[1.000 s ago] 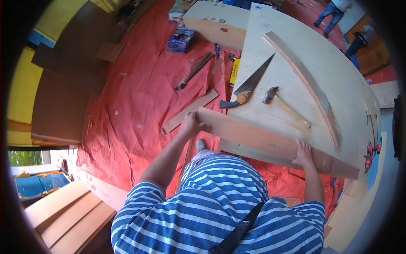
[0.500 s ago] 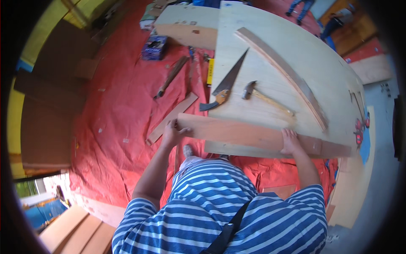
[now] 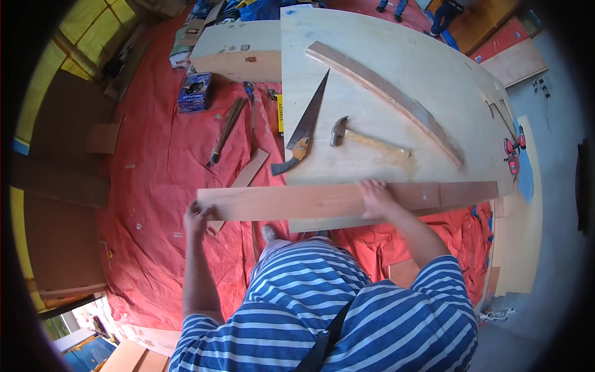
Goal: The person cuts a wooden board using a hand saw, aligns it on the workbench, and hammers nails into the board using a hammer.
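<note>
A long reddish-brown wooden board [image 3: 279, 203] lies crosswise before me, along the near edge of the pale plywood tabletop [image 3: 347, 170]. Its left end sticks out past the tabletop, over the red sheeting. My left hand [image 3: 198, 218] grips that end, fingers curled round it. Right of the board's middle, my right hand [image 3: 376, 198] is closed over it, fingertips at the far edge. Beyond the board rest a claw hammer [image 3: 375, 142] with a wooden handle and a handsaw [image 3: 310, 115], its blade pointing away. A narrow wooden strip [image 3: 390, 102] lies diagonally farther back.
Wrinkled red sheeting [image 3: 155, 204] covers the floor, with a small wood offcut [image 3: 251, 167] beside the table. A blue box [image 3: 194, 93] stands farther back. Red-and-black power drills [image 3: 512, 152] lie at the right. Other people's legs [image 3: 445, 17] show at the far edge.
The board has shifted left with both my hands, and its left end now overhangs the tabletop farther. It lies more level across the view. The whole view has also swung somewhat.
</note>
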Demonstrator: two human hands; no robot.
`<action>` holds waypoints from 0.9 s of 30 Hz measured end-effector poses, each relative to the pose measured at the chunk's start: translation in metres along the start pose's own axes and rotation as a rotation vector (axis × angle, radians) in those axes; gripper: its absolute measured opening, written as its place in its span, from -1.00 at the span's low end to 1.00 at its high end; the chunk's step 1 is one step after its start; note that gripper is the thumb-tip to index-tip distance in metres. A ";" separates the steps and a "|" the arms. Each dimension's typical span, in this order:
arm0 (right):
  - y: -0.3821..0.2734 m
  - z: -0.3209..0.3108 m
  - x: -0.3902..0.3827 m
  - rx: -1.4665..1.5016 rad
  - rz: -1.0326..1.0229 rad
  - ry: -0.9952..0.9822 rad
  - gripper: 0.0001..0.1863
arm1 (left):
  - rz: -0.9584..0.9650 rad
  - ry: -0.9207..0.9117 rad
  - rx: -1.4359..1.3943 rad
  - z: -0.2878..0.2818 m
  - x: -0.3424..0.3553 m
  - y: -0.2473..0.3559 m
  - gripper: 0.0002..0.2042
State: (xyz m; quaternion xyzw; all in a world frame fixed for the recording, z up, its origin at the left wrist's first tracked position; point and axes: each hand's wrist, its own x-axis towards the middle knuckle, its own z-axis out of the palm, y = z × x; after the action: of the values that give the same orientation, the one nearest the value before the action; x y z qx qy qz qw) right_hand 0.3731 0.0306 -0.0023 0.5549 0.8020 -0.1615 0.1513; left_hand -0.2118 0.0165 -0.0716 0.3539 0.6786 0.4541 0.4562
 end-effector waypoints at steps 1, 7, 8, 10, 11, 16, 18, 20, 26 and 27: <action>-0.028 -0.004 0.012 -0.001 -0.016 -0.028 0.15 | -0.014 0.008 -0.026 -0.033 0.007 -0.006 -0.44; -0.165 -0.007 0.069 0.042 -0.119 -0.042 0.13 | -0.080 0.086 -0.024 -0.189 0.046 -0.040 -0.47; -0.182 -0.016 0.074 0.047 -0.146 -0.054 0.13 | -0.108 0.083 0.001 -0.209 0.049 -0.043 -0.49; -0.205 -0.020 0.084 0.051 -0.124 -0.026 0.11 | -0.133 0.067 0.068 -0.230 0.060 -0.045 -0.47; -0.214 -0.020 0.087 0.039 -0.157 0.007 0.10 | -0.142 0.051 0.102 -0.252 0.064 -0.050 -0.46; -0.217 -0.014 0.086 0.044 -0.131 0.080 0.14 | -0.171 0.024 0.190 -0.265 0.096 -0.052 -0.42; -0.216 -0.007 0.089 0.049 -0.140 0.138 0.16 | -0.179 0.035 0.287 -0.275 0.101 -0.049 -0.33; -0.216 -0.005 0.089 0.084 -0.153 0.132 0.21 | -0.029 0.136 0.689 -0.257 0.099 -0.038 -0.31; -0.212 -0.010 0.080 0.119 -0.111 0.051 0.25 | 0.764 -0.120 1.048 -0.036 0.065 0.106 -0.43; -0.211 -0.009 0.077 0.122 -0.106 0.061 0.25 | 0.795 -0.242 0.961 0.015 0.052 0.127 -0.47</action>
State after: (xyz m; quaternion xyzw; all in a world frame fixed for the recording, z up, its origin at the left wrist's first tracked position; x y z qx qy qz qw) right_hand 0.1483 0.0294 -0.0079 0.5244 0.8232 -0.2008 0.0838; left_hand -0.2066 0.1105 0.0295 0.7928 0.5672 0.1902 0.1166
